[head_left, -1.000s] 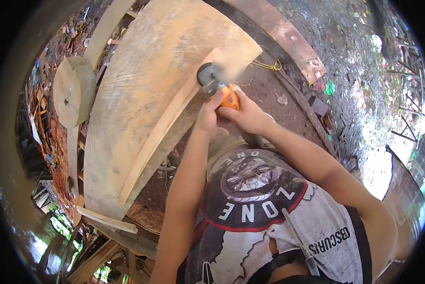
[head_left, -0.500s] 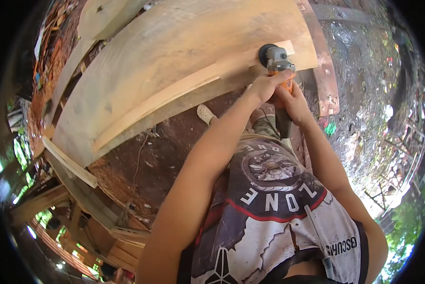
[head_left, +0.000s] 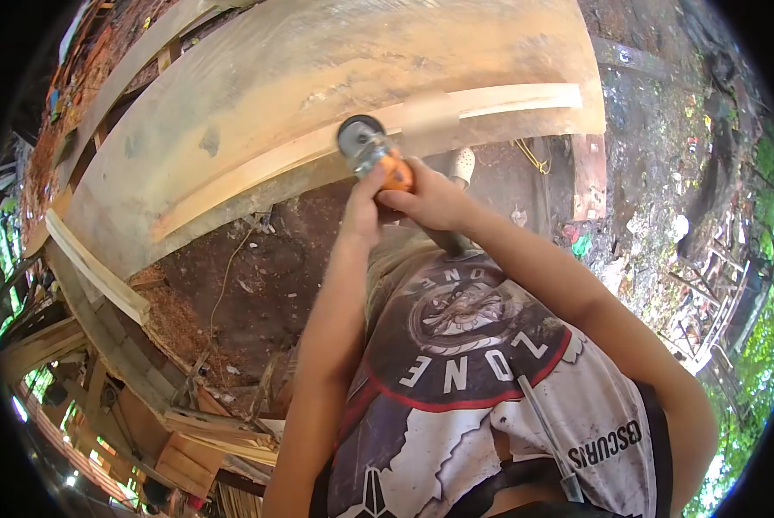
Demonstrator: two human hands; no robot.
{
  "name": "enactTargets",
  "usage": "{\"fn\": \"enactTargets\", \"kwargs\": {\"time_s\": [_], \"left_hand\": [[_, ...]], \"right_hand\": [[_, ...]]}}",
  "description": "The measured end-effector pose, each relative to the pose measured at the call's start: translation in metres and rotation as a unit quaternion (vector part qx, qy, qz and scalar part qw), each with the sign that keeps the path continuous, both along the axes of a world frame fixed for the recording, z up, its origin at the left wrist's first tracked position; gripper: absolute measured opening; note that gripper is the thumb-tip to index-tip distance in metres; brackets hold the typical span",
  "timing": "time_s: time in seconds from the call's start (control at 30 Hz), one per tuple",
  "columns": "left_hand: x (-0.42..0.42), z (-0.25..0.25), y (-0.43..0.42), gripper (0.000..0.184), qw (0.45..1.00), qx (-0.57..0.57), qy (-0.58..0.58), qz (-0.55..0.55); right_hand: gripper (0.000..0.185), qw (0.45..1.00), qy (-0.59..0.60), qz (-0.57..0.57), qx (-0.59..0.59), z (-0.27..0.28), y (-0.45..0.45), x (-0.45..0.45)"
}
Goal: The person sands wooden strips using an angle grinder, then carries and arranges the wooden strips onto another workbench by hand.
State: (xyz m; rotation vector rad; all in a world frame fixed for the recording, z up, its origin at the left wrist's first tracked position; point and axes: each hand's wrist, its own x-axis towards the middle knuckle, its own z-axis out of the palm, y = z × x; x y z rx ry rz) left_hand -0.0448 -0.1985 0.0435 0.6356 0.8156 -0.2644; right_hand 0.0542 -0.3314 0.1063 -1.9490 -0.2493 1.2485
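Observation:
An orange and grey angle grinder with a dark round disc is held in both hands. My left hand closes around the front of its body, near the disc. Just to the right, my right hand wraps the orange housing; the tool's dark rear end points back toward my shorts. Under the disc lies a long pale wood strip, along the near edge of a broad wooden board. A blurred patch covers part of the strip. Whether the disc touches the wood I cannot tell.
A loose pale plank juts out at the left end of the board. Past the right end stands a reddish wooden beam. A yellow cord lies on the dirt floor. My shoe is below the board's edge.
Both hands have carried the grinder left along the strip, from near its right end toward its middle. My view has shifted a little too.

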Motion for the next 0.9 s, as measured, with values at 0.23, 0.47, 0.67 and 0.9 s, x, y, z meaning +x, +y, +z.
{"fn": "enactTargets", "kwargs": {"time_s": [0.23,0.47,0.67,0.9], "left_hand": [[0.03,0.017,-0.029,0.062,0.999,-0.02,-0.044,-0.004],[0.109,0.006,-0.13,0.054,0.99,-0.047,-0.046,-0.127],[0.17,0.004,-0.199,0.061,0.968,-0.041,-0.039,-0.244],[0.225,0.005,-0.247,0.064,0.932,-0.005,-0.057,-0.357]], "right_hand": [[0.073,0.999,-0.036,-0.006,0.0,-0.001,-0.022,0.017],[0.065,0.99,-0.052,-0.133,-0.001,-0.037,-0.152,0.056],[0.051,0.973,0.011,-0.229,-0.001,-0.006,-0.214,0.098],[0.041,0.952,-0.003,-0.304,0.027,-0.022,-0.274,0.124]]}}
